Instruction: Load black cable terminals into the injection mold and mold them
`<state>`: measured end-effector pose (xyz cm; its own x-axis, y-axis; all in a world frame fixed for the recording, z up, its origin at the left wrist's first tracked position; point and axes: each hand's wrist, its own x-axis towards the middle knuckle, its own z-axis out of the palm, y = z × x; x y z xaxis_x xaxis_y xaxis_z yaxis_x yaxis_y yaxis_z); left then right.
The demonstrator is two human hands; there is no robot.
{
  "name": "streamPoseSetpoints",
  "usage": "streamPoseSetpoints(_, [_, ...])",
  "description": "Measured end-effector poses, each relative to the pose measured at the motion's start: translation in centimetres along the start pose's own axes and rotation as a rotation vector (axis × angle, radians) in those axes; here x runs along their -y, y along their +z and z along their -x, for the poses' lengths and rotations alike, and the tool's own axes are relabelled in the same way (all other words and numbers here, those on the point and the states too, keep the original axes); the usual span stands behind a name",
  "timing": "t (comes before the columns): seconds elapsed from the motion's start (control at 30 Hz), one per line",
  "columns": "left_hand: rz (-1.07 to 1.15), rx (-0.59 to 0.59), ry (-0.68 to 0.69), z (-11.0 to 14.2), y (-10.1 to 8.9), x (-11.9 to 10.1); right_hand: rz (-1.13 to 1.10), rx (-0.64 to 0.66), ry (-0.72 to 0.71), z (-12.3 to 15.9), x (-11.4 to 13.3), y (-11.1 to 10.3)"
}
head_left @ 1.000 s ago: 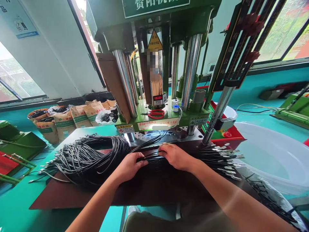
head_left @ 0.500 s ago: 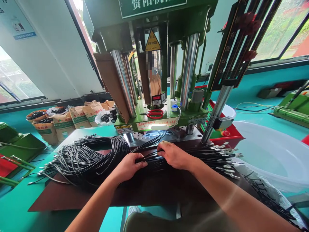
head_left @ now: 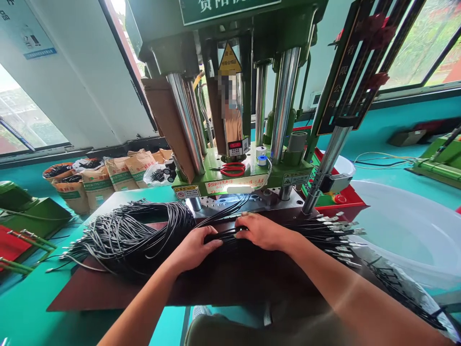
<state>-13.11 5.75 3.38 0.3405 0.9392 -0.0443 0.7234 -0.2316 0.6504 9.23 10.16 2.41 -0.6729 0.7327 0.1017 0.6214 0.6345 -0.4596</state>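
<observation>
Black cables (head_left: 226, 235) run between my two hands over a dark brown board (head_left: 151, 292). My left hand (head_left: 197, 246) pinches some of them, thumb and fingers closed around the strands. Just right of it, my right hand (head_left: 260, 230) grips the same cables with curled fingers. Past my right hand the cables end in silvery connectors (head_left: 340, 240). To the left lies a big looped bundle of black cables (head_left: 126, 235). Several cables lead back under the green press (head_left: 212, 179). How many strands each hand holds is hidden.
Red-handled scissors (head_left: 232, 168) and a blue-and-white roll (head_left: 262, 160) lie on the press's green plate. A large white tub (head_left: 406, 230) stands at right, beside a red tray with a red button (head_left: 338, 198). Paper sacks (head_left: 95, 185) stand at back left.
My right hand's fingers have curled further down around the cables. My left hand stays nearly in place on them. The whole view has shifted slightly.
</observation>
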Motion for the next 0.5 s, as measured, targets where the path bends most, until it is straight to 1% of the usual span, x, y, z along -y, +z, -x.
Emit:
streamPoseSetpoints(0.1, [-0.093,-0.03,0.004,-0.2,0.5,0.0,-0.006,0.016,0.004,-0.1,-0.4,0.1])
streamPoseSetpoints(0.2, [-0.147,-0.065,0.025,-0.4,1.0,0.1,0.006,0.002,0.005,-0.2,-0.4,0.2])
streamPoseSetpoints(0.33, [-0.11,-0.093,0.036,-0.3,1.2,0.1,0.038,-0.033,-0.003,-0.1,-0.2,0.3])
streamPoseSetpoints(0.43, [-0.069,-0.118,0.07,-0.1,0.9,0.0,0.069,-0.07,-0.005,0.0,0.2,0.5])
streamPoseSetpoints(0.5, [-0.018,-0.103,0.077,0.1,0.4,-0.1,0.095,-0.097,0.005,0.2,0.4,0.5])
